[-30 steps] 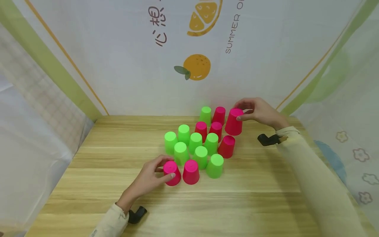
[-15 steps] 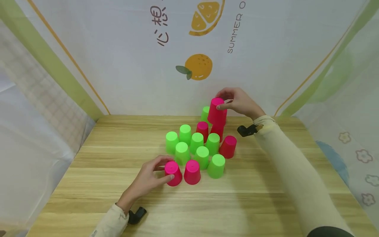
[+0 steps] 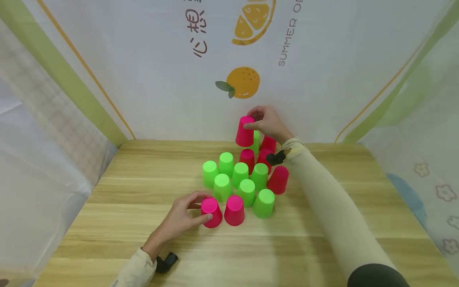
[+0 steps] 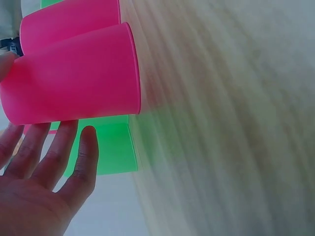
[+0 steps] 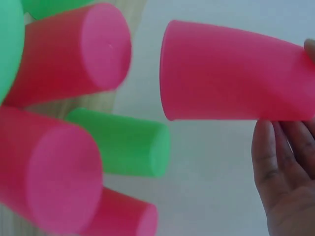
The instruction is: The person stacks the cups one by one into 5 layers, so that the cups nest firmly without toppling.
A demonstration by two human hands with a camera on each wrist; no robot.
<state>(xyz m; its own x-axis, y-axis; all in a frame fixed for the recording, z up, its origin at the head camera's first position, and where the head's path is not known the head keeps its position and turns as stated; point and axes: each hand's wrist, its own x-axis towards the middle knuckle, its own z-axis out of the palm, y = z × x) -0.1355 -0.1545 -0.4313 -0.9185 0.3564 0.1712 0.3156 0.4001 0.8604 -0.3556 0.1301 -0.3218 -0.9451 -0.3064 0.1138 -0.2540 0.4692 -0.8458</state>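
Note:
My right hand (image 3: 267, 121) pinches an upside-down pink cup (image 3: 245, 132) between thumb and fingers. The cup is up in the air at the back of the group, overlapping a green cup (image 3: 255, 142) in the head view. In the right wrist view, the held pink cup (image 5: 231, 71) shows its rim pointing left, apart from the others. At the front left, my left hand (image 3: 184, 213) holds a pink cup (image 3: 211, 213) that stands upside down on the table. Thumb and fingers lie on either side of this pink cup (image 4: 74, 73) in the left wrist view.
Several upside-down green cups (image 3: 222, 187) stand close together mid-table. Another pink cup (image 3: 234, 211) stands right of the left hand's cup, and more pink cups (image 3: 278, 180) stand at the right and back. The wooden table (image 3: 143, 179) meets a printed curtain (image 3: 172, 103) behind.
My right hand has carried its pink cup leftward, from the right of the back row across the rear cups. The left hand stays on its cup.

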